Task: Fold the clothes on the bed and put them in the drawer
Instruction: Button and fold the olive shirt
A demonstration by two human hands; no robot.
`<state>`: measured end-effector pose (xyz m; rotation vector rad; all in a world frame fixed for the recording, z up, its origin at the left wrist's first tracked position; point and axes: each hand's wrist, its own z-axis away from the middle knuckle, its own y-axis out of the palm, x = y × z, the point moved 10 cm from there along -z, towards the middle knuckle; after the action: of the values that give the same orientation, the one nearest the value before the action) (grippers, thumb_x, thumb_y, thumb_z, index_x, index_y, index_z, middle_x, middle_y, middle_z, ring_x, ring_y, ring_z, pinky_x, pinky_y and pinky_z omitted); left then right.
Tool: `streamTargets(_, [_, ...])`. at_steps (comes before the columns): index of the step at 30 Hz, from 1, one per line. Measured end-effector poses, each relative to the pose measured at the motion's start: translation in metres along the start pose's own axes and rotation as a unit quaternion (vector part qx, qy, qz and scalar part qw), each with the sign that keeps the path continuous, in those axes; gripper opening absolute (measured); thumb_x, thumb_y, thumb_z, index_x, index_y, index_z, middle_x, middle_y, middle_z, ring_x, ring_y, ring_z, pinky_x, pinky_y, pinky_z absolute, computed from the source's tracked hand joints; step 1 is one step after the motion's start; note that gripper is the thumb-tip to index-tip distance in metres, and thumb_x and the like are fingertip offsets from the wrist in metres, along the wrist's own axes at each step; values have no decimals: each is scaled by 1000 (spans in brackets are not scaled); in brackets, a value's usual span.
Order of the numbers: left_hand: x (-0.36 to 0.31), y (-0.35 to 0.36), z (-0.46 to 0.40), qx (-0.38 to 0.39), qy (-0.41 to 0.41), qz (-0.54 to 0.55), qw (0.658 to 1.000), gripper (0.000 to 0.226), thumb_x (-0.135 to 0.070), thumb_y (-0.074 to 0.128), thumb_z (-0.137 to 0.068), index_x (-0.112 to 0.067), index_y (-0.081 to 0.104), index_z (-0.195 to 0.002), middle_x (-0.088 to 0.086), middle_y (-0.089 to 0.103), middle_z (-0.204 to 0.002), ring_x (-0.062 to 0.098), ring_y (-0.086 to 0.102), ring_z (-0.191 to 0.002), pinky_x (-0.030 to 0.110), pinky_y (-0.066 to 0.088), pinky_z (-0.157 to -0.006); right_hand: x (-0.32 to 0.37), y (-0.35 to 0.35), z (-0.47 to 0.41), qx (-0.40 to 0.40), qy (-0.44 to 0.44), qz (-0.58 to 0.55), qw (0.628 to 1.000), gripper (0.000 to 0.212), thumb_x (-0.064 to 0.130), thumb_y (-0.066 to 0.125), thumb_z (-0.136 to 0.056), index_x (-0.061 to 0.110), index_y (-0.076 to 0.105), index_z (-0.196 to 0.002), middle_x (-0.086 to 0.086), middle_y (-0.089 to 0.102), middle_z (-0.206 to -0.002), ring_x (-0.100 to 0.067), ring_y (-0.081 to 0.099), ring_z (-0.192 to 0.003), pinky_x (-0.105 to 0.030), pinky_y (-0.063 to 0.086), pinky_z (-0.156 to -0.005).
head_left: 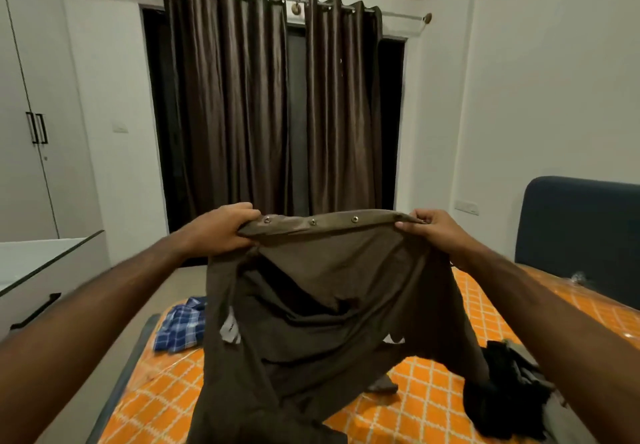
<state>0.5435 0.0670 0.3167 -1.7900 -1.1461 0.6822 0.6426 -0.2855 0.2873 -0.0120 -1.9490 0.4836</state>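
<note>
From the head view, the person holds a brown garment (329,305) up over the middle of the bed (433,405). The left hand (221,228) and right hand (433,232) each curl their fingers round one end of its studded top band, stretched between them. This looks like the shake-out before folding; next it wants laying flat on the bed or halving in the air. A blue checked shirt (180,329) lies at the bed's far left edge and a dark heap (512,391) near its right side, both unfolded. The garment's lower part trails out of frame, probably trousers. The handled front (34,312) at left may be the drawer.
</note>
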Motion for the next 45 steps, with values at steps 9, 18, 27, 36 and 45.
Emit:
streamTargets(9, [71,53,47,-48,-271,151,949,34,-11,72,-84,-21,47,-106,2,64,-95,20,64,-88,36,52,-74,-44,28,5,-6,73,-77,994,16,22,64,-98,14,76,-103,-10,77,-103,-26,72,-98,-33,56,-87])
streamTargets(18, [64,101,59,-143,-327,512,781,14,-15,64,-96,-12,68,-110,10,71,-108,30,65,-111,34,53,-89,-132,110,59,381,214,393,809,11,30,72,-93,23,69,-101,-8,70,-110,-14,63,-87,-24,49,-70])
streamTargets(27, [-31,124,24,-18,-201,626,753,27,-9,61,-96,-6,55,-122,12,67,-102,23,65,-92,30,57,-76,-62,222,35,246,141,-117,952,50,44,73,-89,15,61,-128,-2,72,-117,-14,70,-105,-33,56,-92])
streamTargets(36, [-17,190,80,27,-298,620,725,75,-34,90,-70,-21,48,-130,11,72,-112,21,69,-98,37,51,-75,-57,203,8,134,117,-176,968,47,2,78,-84,4,56,-126,-15,68,-105,-23,70,-92,-40,60,-86])
streamTargets(45, [-54,293,141,139,-346,476,796,31,-1,71,-87,-6,52,-110,1,56,-73,8,57,-66,23,44,-59,-54,153,-3,27,95,-55,994,38,4,68,-91,22,58,-122,-7,60,-101,-16,62,-86,-22,49,-62])
